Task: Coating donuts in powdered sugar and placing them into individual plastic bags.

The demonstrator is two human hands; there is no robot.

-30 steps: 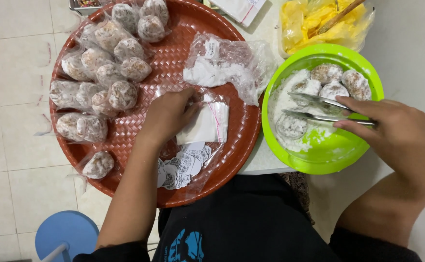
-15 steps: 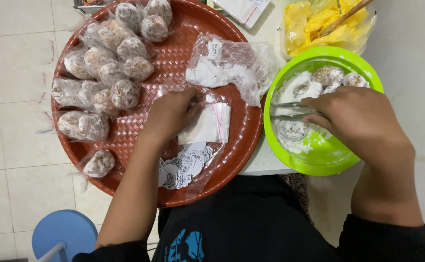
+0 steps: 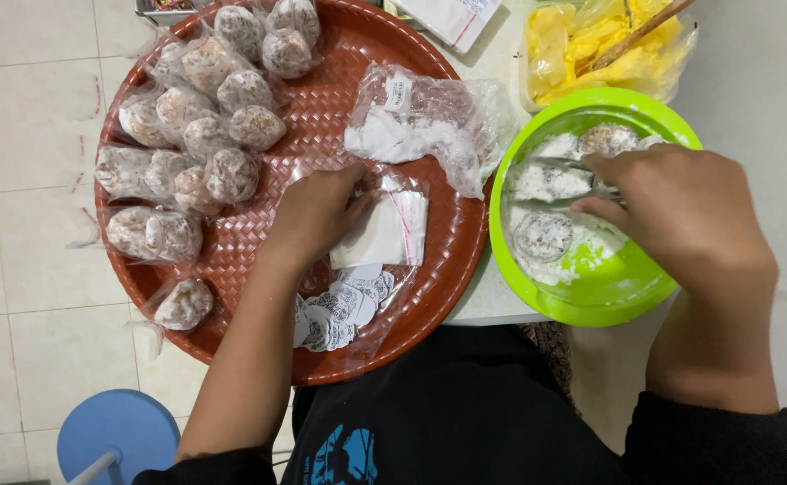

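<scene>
- Since half a second earlier, right hand (image 3: pixel 681 211) had barely shifted, its fingers clamped on metal tongs (image 3: pixel 560 180) over floured balls in the green bowl (image 3: pixel 609 296).
- Left hand (image 3: pixel 317 211) lay on a clear bag of white sheets (image 3: pixel 389 229); fingers curled, pinching its edge.
- Round white labels (image 3: pixel 340 310) lay below it on the red tray (image 3: pixel 447 251).
- Wrapped balls (image 3: pixel 196 153) filled the tray's left.
- A yellow-filled bag (image 3: pixel 582 45) sat above the bowl.

Lime-green bowl (image 3: pixel 645 296), woven red-brown tray (image 3: pixel 322 81), blue stool (image 3: pixel 115 431)
</scene>
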